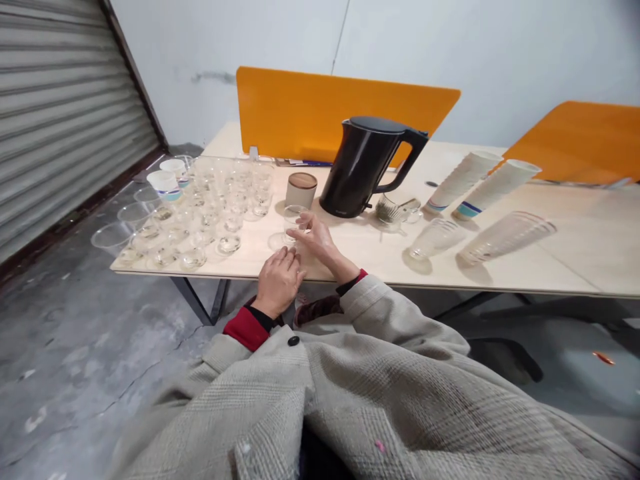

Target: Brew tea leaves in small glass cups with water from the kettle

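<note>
My right hand (pixel 314 239) reaches onto the light wooden table (pixel 500 267) and wraps its fingers round a small clear plastic cup (pixel 293 219) that stands upright. My left hand (pixel 278 280) rests at the table's front edge just below it, knuckles up and fingers curled, with nothing visible in it. A beige canister with a wooden lid (pixel 301 189) stands right behind the cup. A black electric kettle (pixel 367 167) is to the right of the canister.
Many clear cups (pixel 215 200) stand in rows on the table's left end, with paper cups (pixel 165 185) at the far left. Stacks of paper cups (pixel 463 179) and clear cups (pixel 505 237) lie on their sides at right. Orange dividers (pixel 325 107) stand behind.
</note>
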Available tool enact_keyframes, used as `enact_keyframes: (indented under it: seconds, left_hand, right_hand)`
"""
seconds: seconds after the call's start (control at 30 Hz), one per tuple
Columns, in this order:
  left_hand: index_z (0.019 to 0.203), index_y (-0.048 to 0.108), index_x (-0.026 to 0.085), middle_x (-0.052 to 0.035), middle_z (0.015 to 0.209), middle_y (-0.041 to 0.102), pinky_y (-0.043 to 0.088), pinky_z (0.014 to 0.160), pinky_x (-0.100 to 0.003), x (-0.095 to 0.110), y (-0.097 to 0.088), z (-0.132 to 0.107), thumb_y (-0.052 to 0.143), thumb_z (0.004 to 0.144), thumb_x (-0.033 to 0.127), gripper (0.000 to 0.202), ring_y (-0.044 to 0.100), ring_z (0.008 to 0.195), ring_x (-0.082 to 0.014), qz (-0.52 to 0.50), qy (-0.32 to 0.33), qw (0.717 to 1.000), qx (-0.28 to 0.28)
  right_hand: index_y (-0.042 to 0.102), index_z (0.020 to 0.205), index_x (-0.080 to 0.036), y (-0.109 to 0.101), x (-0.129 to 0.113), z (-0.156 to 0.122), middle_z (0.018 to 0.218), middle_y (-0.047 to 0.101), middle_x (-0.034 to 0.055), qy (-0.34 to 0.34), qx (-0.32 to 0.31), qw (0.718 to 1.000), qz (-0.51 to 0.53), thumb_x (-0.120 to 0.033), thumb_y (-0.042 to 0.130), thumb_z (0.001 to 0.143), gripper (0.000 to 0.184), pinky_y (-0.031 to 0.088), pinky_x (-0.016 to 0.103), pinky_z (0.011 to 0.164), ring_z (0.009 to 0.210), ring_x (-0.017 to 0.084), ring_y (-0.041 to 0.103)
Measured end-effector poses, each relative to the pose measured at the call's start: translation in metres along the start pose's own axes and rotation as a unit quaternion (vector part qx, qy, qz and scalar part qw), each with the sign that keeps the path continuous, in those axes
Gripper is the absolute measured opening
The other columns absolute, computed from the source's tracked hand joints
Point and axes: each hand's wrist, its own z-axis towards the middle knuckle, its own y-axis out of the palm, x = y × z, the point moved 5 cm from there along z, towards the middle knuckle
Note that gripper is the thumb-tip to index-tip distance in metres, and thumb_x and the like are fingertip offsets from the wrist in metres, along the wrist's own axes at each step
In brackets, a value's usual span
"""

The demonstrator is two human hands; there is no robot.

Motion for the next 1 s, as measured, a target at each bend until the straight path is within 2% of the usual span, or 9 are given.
enact_keyframes:
  seconds: [0.2, 0.33, 0.43, 0.57, 0.83, 1.0]
  left_hand:
    - [0.147, 0.065, 0.007, -0.0208, 0.155, 0.064, 0.048, 0.124, -0.053, -0.002, 0.004, 0.000, 0.055, 0.107, 0.033, 0.049, 0.055, 0.152, -0.0368, -0.003, 0.016, 1.000, 0.020]
    - [0.148, 0.064, 0.008, -0.0215, 0.156, 0.064, 0.049, 0.122, -0.054, -0.003, 0.007, -0.002, 0.056, 0.106, 0.034, 0.050, 0.056, 0.151, -0.0370, -0.010, 0.021, 0.999, 0.029]
    - [0.148, 0.064, 0.007, -0.0222, 0.154, 0.066, 0.049, 0.122, -0.054, -0.004, 0.009, -0.003, 0.056, 0.106, 0.033, 0.050, 0.055, 0.152, -0.0371, -0.015, 0.029, 0.999, 0.036]
    - [0.147, 0.064, 0.008, -0.0219, 0.149, 0.069, 0.050, 0.118, -0.054, -0.005, 0.010, -0.003, 0.055, 0.106, 0.031, 0.048, 0.057, 0.150, -0.0364, -0.012, 0.040, 0.997, 0.059]
    - [0.146, 0.064, 0.004, -0.0223, 0.147, 0.070, 0.051, 0.116, -0.052, -0.003, 0.009, -0.003, 0.055, 0.106, 0.031, 0.049, 0.060, 0.146, -0.0362, 0.009, 0.048, 0.996, 0.073]
    - [0.146, 0.065, 0.007, -0.0207, 0.147, 0.071, 0.051, 0.117, -0.052, -0.004, 0.006, -0.004, 0.057, 0.105, 0.030, 0.048, 0.058, 0.148, -0.0354, 0.013, 0.039, 0.997, 0.066]
  right_hand:
    - [0.059, 0.107, -0.021, 0.040, -0.030, 0.020, 0.092, 0.063, -0.0020, 0.007, -0.035, 0.999, 0.009, -0.044, 0.080, 0.073, 0.046, 0.049, 0.031, 0.078, 0.085, 0.018, 0.059]
    - [0.057, 0.098, -0.023, 0.055, -0.043, 0.029, 0.083, 0.056, -0.0048, -0.008, -0.057, 0.998, 0.004, -0.040, 0.080, 0.075, 0.036, 0.044, 0.029, 0.074, 0.081, 0.016, 0.056]
    - [0.055, 0.090, -0.023, 0.061, -0.048, 0.033, 0.079, 0.054, -0.0054, -0.024, -0.070, 0.997, -0.002, -0.038, 0.078, 0.077, 0.030, 0.042, 0.028, 0.072, 0.078, 0.015, 0.054]
    - [0.051, 0.084, -0.024, 0.067, -0.048, 0.035, 0.073, 0.049, -0.0071, -0.031, -0.092, 0.995, 0.019, -0.041, 0.077, 0.075, 0.032, 0.039, 0.028, 0.068, 0.072, 0.013, 0.049]
    - [0.054, 0.090, -0.023, 0.074, -0.042, 0.039, 0.075, 0.051, -0.0077, -0.026, -0.107, 0.993, 0.034, -0.046, 0.076, 0.072, 0.036, 0.036, 0.027, 0.067, 0.074, 0.013, 0.048]
    - [0.056, 0.093, -0.022, 0.075, -0.040, 0.041, 0.077, 0.054, -0.0072, -0.034, -0.097, 0.995, 0.018, -0.043, 0.079, 0.071, 0.038, 0.036, 0.027, 0.067, 0.075, 0.013, 0.050]
